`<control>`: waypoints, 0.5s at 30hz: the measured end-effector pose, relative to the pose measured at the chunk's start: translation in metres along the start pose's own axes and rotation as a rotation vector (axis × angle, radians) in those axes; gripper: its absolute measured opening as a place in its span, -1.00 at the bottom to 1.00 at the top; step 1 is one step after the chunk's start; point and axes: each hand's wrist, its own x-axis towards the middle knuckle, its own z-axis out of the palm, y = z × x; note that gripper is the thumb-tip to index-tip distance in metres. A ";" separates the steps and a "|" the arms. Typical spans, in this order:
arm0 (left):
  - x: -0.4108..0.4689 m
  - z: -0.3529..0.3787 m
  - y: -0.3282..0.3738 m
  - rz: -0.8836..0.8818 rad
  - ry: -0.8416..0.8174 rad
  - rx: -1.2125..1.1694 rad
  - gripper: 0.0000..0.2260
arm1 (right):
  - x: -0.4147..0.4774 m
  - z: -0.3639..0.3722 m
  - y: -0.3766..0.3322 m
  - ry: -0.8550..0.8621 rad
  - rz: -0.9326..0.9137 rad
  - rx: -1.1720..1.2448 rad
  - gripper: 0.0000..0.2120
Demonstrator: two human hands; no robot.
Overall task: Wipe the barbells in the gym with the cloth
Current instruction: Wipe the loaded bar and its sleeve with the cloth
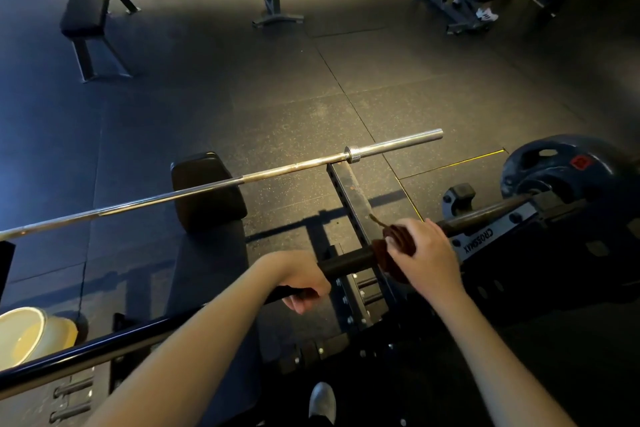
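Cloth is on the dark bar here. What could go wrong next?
1. The right hand wraps the cloth round the dark barbell right beside the rack; fingers could get pinched there.
2. Only the left hand steadies that bar, so it might roll.
3. The basin below the bar could be knocked.

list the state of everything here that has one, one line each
black barbell: lying on the rack, held at two spots
cloth: wrapped round the black barbell
left hand: grips the bare black barbell
right hand: holds the cloth on the bar
silver barbell: untouched, visible sleeve without plates
weight plate: seems loaded on the black barbell's end
basin: upright, contents unclear
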 end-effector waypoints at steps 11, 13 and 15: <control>0.001 0.026 -0.006 0.058 0.564 0.424 -0.81 | -0.010 0.021 -0.027 0.077 -0.097 0.033 -0.85; 0.002 0.033 -0.008 0.091 0.687 0.480 -0.85 | 0.000 0.010 -0.013 0.039 -0.143 -0.020 -0.82; 0.003 0.041 -0.012 0.139 0.800 0.534 -0.84 | 0.011 0.002 0.001 0.092 -0.018 -0.060 -0.84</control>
